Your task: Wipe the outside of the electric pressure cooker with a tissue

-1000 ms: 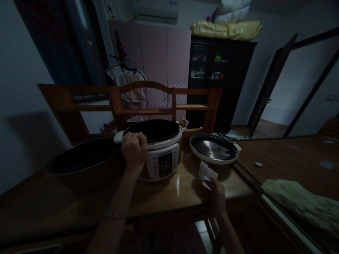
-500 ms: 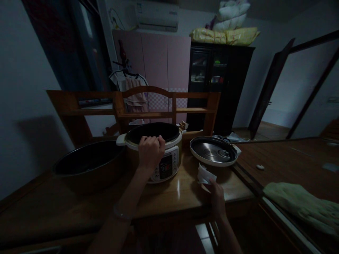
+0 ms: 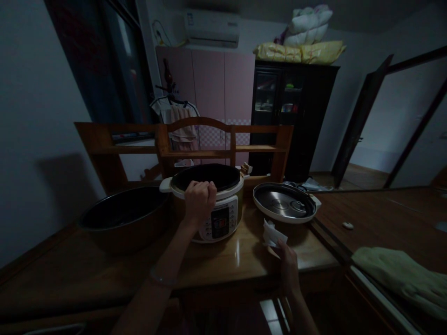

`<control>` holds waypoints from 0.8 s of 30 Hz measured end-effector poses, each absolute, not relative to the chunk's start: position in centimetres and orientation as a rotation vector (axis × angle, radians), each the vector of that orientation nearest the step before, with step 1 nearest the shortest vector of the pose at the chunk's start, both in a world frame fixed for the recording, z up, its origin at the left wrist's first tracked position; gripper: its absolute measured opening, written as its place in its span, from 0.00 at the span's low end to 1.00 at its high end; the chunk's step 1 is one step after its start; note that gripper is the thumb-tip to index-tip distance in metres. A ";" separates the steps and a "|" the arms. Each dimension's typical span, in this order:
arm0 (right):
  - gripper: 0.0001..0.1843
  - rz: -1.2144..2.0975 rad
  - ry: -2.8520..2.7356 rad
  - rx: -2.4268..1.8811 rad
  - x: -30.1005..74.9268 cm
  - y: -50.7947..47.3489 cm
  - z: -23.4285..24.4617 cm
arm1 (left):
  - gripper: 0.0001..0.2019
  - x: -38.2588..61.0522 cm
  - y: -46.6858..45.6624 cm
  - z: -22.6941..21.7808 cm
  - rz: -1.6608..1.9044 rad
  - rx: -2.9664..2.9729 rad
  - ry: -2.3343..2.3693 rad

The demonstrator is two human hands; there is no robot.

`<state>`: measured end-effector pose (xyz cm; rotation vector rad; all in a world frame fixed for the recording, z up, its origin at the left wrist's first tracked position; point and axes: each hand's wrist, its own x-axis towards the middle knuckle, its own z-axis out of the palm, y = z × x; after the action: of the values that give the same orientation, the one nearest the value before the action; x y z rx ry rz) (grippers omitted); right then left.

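An electric pressure cooker (image 3: 226, 221) with a white rim and a button panel stands on the wooden desk, its top uncovered and its inside dark. My left hand (image 3: 199, 201) is closed over the cooker's front rim, the fingertips hidden behind the knuckles. Low over the desk on the right, my right hand (image 3: 288, 263) pinches a folded white tissue (image 3: 275, 234). Just beyond the tissue lies the cooker's lid (image 3: 279, 202), its metal underside facing up. Left of the cooker sits a large dark pot (image 3: 122, 235).
A wooden shelf rail (image 3: 199, 122) runs along the desk's back. To the right, a brown surface (image 3: 377, 209) carries a small white object (image 3: 348, 225) and a pale green cloth (image 3: 394, 267). Pink cupboards (image 3: 209, 83) and a black cabinet (image 3: 314, 107) stand behind.
The view has shifted slightly, so everything sits a little further right and lower. Both hands keep their grips, and the cooker, pot and lid stay in place.
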<state>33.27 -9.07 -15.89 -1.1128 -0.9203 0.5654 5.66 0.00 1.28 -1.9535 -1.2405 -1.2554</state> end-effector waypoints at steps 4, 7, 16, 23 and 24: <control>0.20 0.604 -0.891 -1.147 33.0 -9.2 -15.2 | 0.21 3.8 0.5 1.2 -1.267 -2.055 -1.193; 0.21 0.639 -0.878 -1.170 32.8 -9.2 -15.1 | 0.21 2.6 0.8 1.2 -1.284 -2.117 -1.173; 0.18 0.609 -0.883 -1.206 33.5 -8.9 -16.5 | 0.20 -0.4 2.0 1.5 -1.254 -2.325 -1.073; 0.22 0.590 -0.895 -1.216 33.5 -8.5 -17.8 | 0.22 -1.7 2.7 1.3 -1.361 -2.372 -1.069; 0.23 0.563 -0.914 -1.212 33.1 -8.5 -17.5 | 0.22 -1.7 2.6 1.4 -1.367 -2.370 -1.083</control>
<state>33.13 -8.53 -17.52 -1.2121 -0.9141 0.5626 -1.67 2.56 1.36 -2.3698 -1.0829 -1.3667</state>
